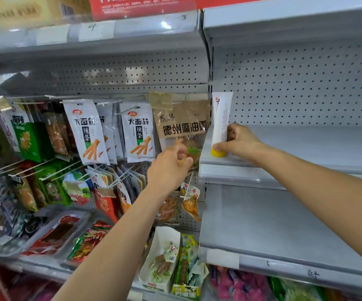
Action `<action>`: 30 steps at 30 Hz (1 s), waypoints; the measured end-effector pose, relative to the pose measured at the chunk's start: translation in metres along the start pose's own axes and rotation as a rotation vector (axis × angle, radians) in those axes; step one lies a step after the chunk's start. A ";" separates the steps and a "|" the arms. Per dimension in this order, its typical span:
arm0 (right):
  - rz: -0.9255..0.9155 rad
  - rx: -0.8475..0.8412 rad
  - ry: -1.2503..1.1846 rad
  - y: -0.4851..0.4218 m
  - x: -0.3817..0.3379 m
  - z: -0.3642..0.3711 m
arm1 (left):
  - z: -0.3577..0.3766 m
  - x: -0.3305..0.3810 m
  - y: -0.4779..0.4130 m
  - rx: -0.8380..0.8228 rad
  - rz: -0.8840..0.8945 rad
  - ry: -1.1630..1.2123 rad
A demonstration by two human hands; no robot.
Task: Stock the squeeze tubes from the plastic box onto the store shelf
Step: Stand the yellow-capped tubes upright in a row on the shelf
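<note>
A white squeeze tube (pixel 220 118) with a yellow cap stands cap-down at the left front corner of a grey metal shelf (pixel 306 144). My right hand (pixel 240 142) holds the tube near its cap, thumb in front and fingers behind. My left hand (pixel 170 168) hovers lower left of the tube, in front of the hanging snack packs, fingers loosely curled and holding nothing. The plastic box is out of view.
A second grey shelf (pixel 284 224) lies below. Left of the divider, snack bags (pixel 136 131) hang on pegs, with a brown chicken pack (pixel 182 122) beside the tube. Trays and cartons of snacks (pixel 162 263) fill the lower left shelf.
</note>
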State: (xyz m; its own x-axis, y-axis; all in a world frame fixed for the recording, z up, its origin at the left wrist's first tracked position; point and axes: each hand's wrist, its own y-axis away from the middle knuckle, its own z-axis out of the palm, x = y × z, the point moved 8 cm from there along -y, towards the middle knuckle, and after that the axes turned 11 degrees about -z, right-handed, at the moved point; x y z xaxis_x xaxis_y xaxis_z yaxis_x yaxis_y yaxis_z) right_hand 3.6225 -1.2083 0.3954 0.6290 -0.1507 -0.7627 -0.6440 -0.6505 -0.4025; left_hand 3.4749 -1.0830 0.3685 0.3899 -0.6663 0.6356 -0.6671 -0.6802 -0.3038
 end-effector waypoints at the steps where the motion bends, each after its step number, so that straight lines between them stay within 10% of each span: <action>1: -0.001 -0.004 0.003 0.000 0.000 0.000 | 0.001 -0.001 0.000 -0.005 -0.005 -0.002; 13: 0.011 0.018 0.248 0.011 0.005 -0.007 | 0.007 -0.007 0.011 0.000 0.007 -0.069; 19: -0.341 0.209 0.504 0.087 -0.027 -0.006 | 0.008 -0.024 0.044 -0.017 0.053 -0.055; 30: -0.122 -0.278 0.410 0.215 0.085 0.156 | 0.104 -0.170 0.144 -0.327 -0.192 -0.007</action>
State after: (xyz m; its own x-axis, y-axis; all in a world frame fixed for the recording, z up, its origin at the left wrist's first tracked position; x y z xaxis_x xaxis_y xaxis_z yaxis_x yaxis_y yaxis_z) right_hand 3.4700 -1.2447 0.1652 0.8477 -0.3045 -0.4345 -0.4496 -0.8470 -0.2837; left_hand 3.3787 -1.0997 0.1425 0.5312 -0.5387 0.6540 -0.7482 -0.6604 0.0638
